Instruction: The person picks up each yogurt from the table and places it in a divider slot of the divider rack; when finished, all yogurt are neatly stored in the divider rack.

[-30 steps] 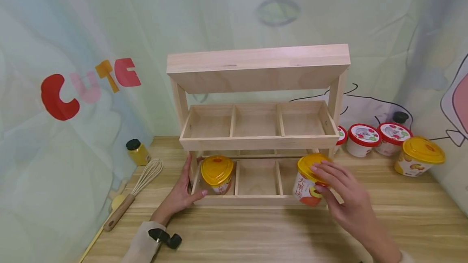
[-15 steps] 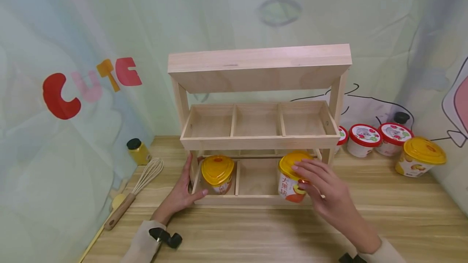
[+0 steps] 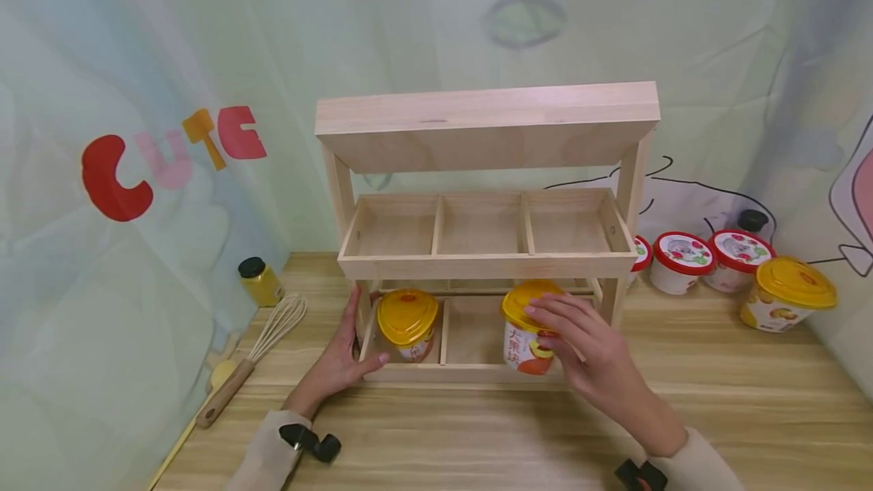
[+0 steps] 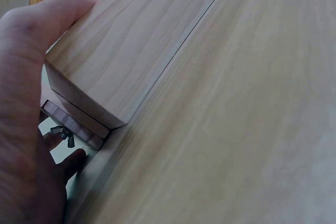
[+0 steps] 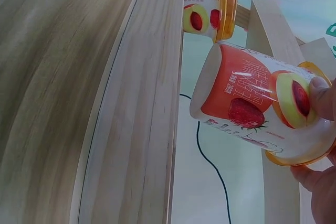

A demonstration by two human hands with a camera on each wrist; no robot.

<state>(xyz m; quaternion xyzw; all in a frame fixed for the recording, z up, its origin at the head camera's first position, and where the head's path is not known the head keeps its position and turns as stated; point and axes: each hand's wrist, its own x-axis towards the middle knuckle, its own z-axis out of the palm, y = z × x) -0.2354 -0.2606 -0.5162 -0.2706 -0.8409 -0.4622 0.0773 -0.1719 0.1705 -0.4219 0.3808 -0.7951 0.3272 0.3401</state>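
A two-tier wooden rack (image 3: 487,268) with three compartments per tier stands in the middle of the head view. My right hand (image 3: 593,351) grips a yellow-lidded fruit cup (image 3: 525,343) near its lid, over the front of the lower tier at the middle and right compartments. In the right wrist view the held cup (image 5: 247,98) is tilted, its base above the tray's front board (image 5: 139,98). A second yellow-lidded cup (image 3: 407,324) sits in the lower left compartment. My left hand (image 3: 334,362) holds the rack's lower left corner, thumb over the front board, as the left wrist view shows too.
Red-lidded tubs (image 3: 680,262) and another yellow-lidded cup (image 3: 787,294) stand right of the rack. A black-capped yellow jar (image 3: 261,283) and a whisk (image 3: 252,362) lie at the left on the wooden table (image 3: 477,438). A printed curtain hangs behind.
My right hand has carried the cup leftward, from the lower right compartment toward the middle one. My left hand keeps its hold on the rack's corner.
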